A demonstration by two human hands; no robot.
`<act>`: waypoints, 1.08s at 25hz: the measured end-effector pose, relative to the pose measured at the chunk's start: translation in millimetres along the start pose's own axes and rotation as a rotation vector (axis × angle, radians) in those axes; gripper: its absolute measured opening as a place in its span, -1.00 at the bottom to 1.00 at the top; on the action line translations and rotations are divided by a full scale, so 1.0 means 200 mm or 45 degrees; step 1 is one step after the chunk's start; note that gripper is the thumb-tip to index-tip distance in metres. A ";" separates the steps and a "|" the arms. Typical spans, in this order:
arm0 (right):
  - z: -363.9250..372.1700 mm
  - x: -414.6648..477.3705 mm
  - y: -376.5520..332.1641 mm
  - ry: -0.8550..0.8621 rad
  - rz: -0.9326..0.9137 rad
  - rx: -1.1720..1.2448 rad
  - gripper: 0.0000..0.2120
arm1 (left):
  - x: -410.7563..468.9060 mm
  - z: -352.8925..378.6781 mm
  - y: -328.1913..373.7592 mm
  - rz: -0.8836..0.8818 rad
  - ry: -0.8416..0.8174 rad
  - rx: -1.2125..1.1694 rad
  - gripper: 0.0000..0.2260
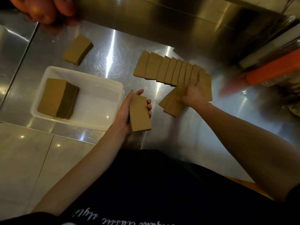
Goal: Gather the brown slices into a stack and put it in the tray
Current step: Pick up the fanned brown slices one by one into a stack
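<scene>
Risk, my judgement: small stack of brown rectangular slices could shear and spill if left grip slackens while more go on; fanned slices may slip or snap if dragged by corners over shiny steel counter. Left grip: fingers curled round small stack, held just right of white plastic tray. Right grip: thumb and fingers appear to pinch fanned slices at near end of overlapping row; tray holds one thick brown stack.
</scene>
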State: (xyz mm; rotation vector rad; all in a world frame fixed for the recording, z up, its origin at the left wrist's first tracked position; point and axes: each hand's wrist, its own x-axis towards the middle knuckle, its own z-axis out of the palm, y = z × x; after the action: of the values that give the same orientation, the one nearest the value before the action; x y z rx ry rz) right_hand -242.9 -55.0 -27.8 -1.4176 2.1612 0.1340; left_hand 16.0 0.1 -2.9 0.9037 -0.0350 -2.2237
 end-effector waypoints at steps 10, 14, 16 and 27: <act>-0.15 -0.30 0.07 -0.205 -0.074 0.908 -0.47 | 0.03 -0.03 0.01 -0.007 0.058 0.053 -0.61; -0.31 -0.44 0.07 -0.348 -0.169 0.902 -0.43 | 0.03 -0.02 -0.01 -0.046 0.058 0.169 -0.57; -0.38 -0.50 0.03 -0.436 -0.266 0.895 -0.49 | 0.02 0.00 -0.02 -0.067 0.046 0.244 -0.54; -0.25 -0.67 -0.21 -0.216 -0.616 0.653 -0.61 | -0.04 0.07 -0.08 -0.188 -0.043 0.502 -0.36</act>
State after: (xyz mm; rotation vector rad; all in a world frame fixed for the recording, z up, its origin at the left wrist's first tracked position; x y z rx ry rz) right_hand -186.3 17.1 89.2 -1.4973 1.5129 -0.4316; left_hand 0.7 14.2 7.6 1.1070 -0.4490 -2.4148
